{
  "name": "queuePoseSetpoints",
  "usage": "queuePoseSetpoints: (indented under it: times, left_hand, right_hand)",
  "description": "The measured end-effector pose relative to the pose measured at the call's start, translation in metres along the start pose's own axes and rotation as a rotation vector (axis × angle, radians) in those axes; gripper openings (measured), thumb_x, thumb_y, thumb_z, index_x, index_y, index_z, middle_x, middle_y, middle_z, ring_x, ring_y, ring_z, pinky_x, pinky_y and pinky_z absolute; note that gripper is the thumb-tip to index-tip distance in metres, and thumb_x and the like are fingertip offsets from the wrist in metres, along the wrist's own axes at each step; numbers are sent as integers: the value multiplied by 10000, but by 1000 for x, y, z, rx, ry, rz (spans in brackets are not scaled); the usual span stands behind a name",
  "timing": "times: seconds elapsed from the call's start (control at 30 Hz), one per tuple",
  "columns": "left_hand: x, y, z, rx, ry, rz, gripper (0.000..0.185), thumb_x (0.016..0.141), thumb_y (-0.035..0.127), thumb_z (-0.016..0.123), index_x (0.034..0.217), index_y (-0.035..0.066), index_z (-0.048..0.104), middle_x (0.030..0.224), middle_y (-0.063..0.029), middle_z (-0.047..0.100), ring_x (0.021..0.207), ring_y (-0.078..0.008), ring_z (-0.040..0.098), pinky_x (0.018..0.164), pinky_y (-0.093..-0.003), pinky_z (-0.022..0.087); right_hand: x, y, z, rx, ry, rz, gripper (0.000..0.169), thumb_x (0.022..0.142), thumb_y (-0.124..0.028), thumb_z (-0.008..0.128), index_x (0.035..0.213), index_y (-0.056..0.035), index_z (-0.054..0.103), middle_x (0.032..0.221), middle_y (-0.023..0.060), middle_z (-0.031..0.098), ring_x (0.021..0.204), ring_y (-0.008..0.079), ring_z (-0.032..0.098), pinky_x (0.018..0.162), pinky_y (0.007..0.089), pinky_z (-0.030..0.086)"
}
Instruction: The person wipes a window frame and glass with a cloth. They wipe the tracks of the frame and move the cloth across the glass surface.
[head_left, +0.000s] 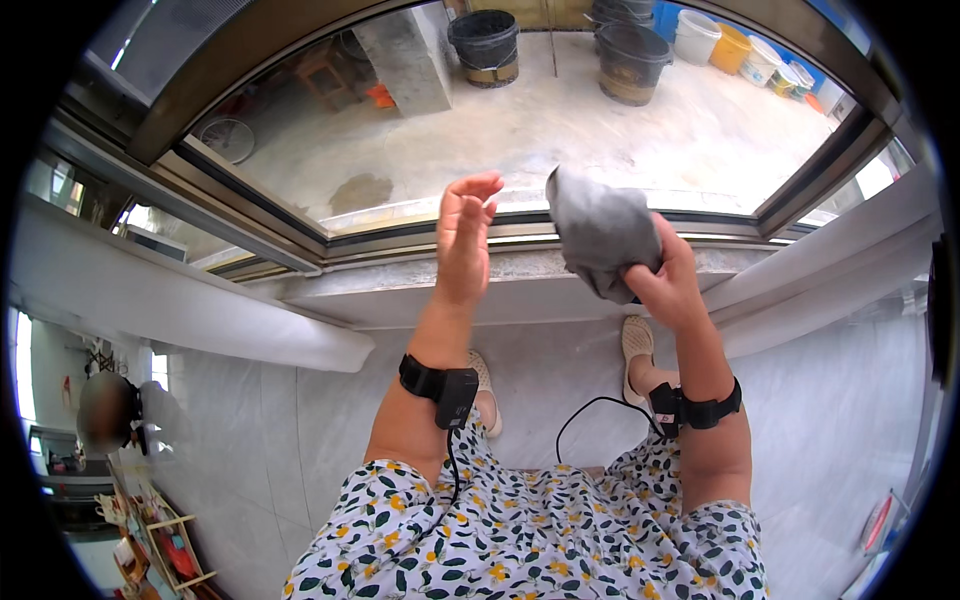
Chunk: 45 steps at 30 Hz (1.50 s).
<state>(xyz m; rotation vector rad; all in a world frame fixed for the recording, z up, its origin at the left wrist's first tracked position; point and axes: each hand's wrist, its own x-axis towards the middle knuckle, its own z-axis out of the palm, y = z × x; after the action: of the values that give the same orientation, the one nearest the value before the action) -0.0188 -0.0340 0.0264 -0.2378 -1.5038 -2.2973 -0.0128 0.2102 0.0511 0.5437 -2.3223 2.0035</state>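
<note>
A bunched grey cloth (604, 229) is gripped in my right hand (673, 279), thumb on the near side. Its upper corner sticks up to the left, in front of the window glass. To the left, my left hand (465, 244) is raised with nothing in it, its fingers loosely bent and apart. Beyond both hands stands a large window pane (487, 142) in a brown metal frame (405, 241). Below the frame runs a stone sill (375, 277), under my left hand and the cloth in this view.
White curtains hang bundled at the left (225, 300) and right (817, 277). Black straps with boxes and cables circle both my forearms. Through the glass, black buckets (485, 49) and several paint pails stand on concrete. A wooden rack (169, 532) with items is at lower left.
</note>
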Motion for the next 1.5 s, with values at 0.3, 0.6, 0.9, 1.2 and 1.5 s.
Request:
queuePoseSetpoints:
  times: [0.3, 0.6, 0.9, 1.2, 1.5]
  left_hand:
    - [-34, -3, 23, -416, -409, -561, 706, 815, 5, 669, 1431, 34, 327, 1298, -75, 492, 1213, -168, 467, 1029, -322, 384]
    - [-21, 13, 19, -364, -303, -564, 839, 825, 74, 686, 1505, 49, 195, 1357, -108, 454, 1229, -186, 453, 1032, -305, 362]
    - [-9, 7, -4, -301, 73, -444, 401, 932, 260, 612, 1276, 89, 497, 1210, -74, 580, 1138, -171, 545, 924, -312, 408]
    - [-7, 5, -28, -427, 295, -479, 222, 921, 200, 608, 1120, 123, 548, 1066, -10, 608, 1029, -140, 576, 866, -290, 422]
    - [5, -17, -31, -490, 414, -544, 266, 962, 230, 546, 1192, 96, 561, 1129, -31, 620, 982, -144, 612, 845, -286, 480]
  right_hand:
    - [-1, 2, 30, 441, -32, 85, 644, 782, -48, 733, 1358, -12, 447, 1307, 94, 503, 1174, 167, 509, 983, 311, 416]
    - [-2, 7, 56, 756, -80, 342, 351, 896, -59, 645, 1226, 1, 544, 1164, 73, 616, 1061, 162, 592, 913, 315, 487]
    - [56, -2, -65, 629, 916, -319, 334, 925, -171, 635, 1219, -50, 533, 1133, 110, 619, 969, 242, 647, 793, 340, 578]
    - [91, -7, 0, 264, 1004, -461, 482, 876, -150, 707, 1274, 4, 484, 1187, 112, 588, 1008, 213, 601, 902, 303, 485]
    - [72, 23, 137, -846, 80, -923, 453, 709, -23, 636, 1144, -149, 636, 1210, 112, 517, 1075, 326, 541, 904, 391, 494]
